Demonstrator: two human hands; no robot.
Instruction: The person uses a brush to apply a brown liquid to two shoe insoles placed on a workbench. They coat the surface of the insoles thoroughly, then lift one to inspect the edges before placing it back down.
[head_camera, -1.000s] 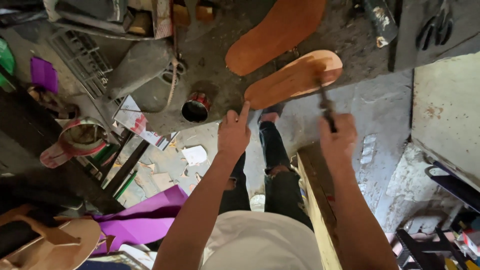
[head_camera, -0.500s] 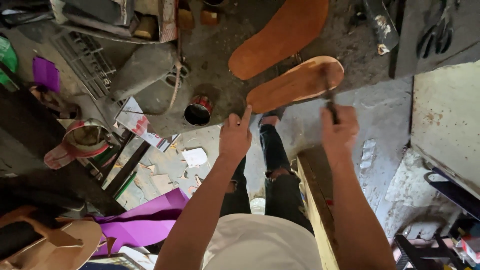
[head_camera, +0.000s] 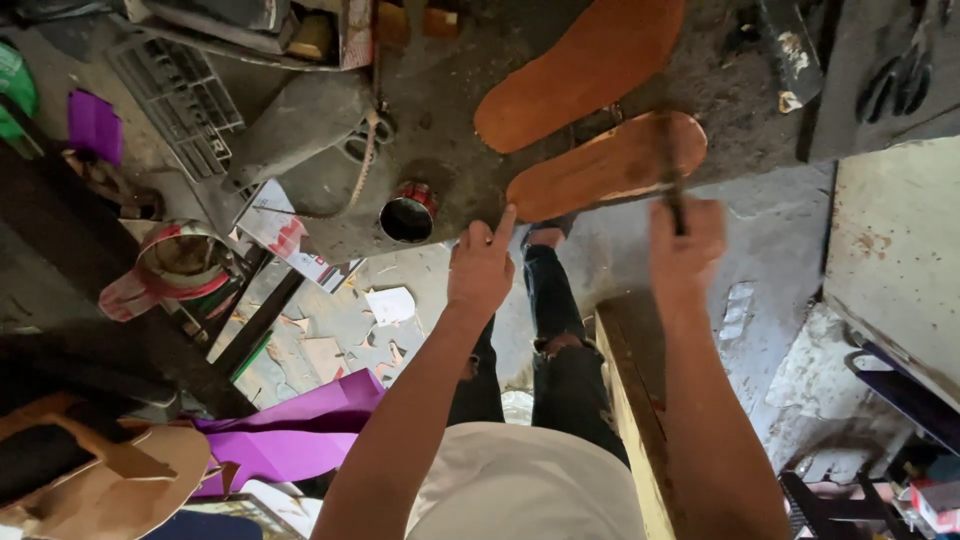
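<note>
Two brown sole-shaped pieces lie on a dark, dirty work surface. The nearer sole sits at the surface's edge, and the farther sole lies just beyond it. My left hand reaches to the near end of the nearer sole, its index finger stretched out and touching the sole's edge. My right hand is closed around the handle of a brush, whose head rests on the right part of the nearer sole.
A small open tin stands at the surface's edge, left of my left hand. A larger can, paper scraps and purple sheets lie on the floor. A wooden bench edge runs beside my legs.
My right hand has drawn the brush across the right part of the nearer sole. My left hand stays at the sole's near end.
</note>
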